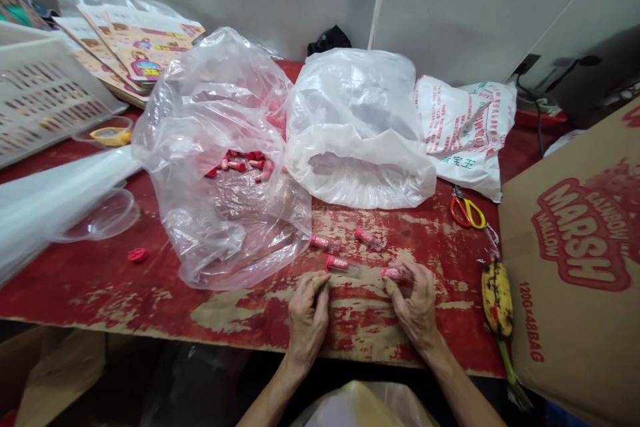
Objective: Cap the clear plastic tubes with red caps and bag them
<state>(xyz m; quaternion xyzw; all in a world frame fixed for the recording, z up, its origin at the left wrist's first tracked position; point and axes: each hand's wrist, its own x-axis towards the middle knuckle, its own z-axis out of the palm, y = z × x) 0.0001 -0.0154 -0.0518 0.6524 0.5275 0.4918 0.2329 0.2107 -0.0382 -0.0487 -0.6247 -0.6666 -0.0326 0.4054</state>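
Note:
My right hand [416, 301] pinches a small clear tube with a pink-red label [394, 273] between thumb and fingers, just above the worn red table. My left hand [309, 315] is closed, thumb against the curled fingers; whatever it may hold is hidden. Just beyond its fingertips lies a similar labelled tube [341, 265]. Two more such tubes, one nearer the plastic bag [324, 243] and one farther right [369, 239], rest on the tabletop. To the left, an open clear plastic bag [215, 233] contains several pink and red pieces [245, 163].
A white plastic sack [370, 173] with its mouth open stands at the back, beside a printed sack [465, 127]. Scissors [467, 210], a spotted banana [497, 300] and a large carton [575, 267] are on the right. Leftward are a white basket [45, 80] and a red piece [137, 254].

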